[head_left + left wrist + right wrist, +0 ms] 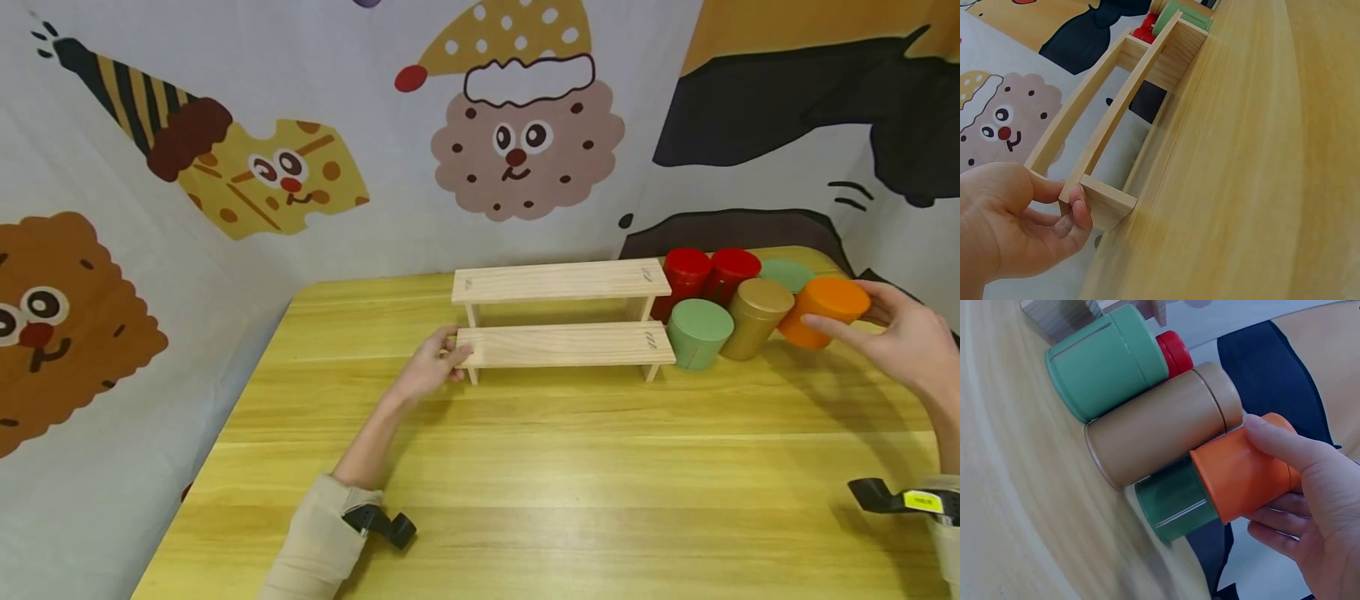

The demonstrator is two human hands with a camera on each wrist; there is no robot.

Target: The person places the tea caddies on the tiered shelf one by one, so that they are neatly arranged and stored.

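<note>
At the right end of the wooden table (525, 467), an orange canister (825, 310) was in the grasp of the right hand (911, 333), thumb on one side and fingers curled round the other. It was held raised off the tabletop, near a tall gold canister (756, 321). The left hand (430, 364) pinched the left end of the front plank of a pale wooden two-tier stand (562, 346) between thumb and fingers.

The only label to be made out was a yellow sticker (922, 501) on the black camera mount (877, 497) at the right wrist; its dark characters were too small to read. Small dark marks showed near the right ends of both planks, and whether they were writing could not be told.

Just beside the stand's right side stood a light green canister (699, 335), next to the gold one. Two red canisters (687, 271) (735, 272) stood behind these, and another green canister (787, 273) stood partly hidden behind the gold and orange ones. Closed tops hid whatever the canisters contained. Beyond the table hung a white cloth (360, 75) printed with cartoon biscuits and cheese.
</note>
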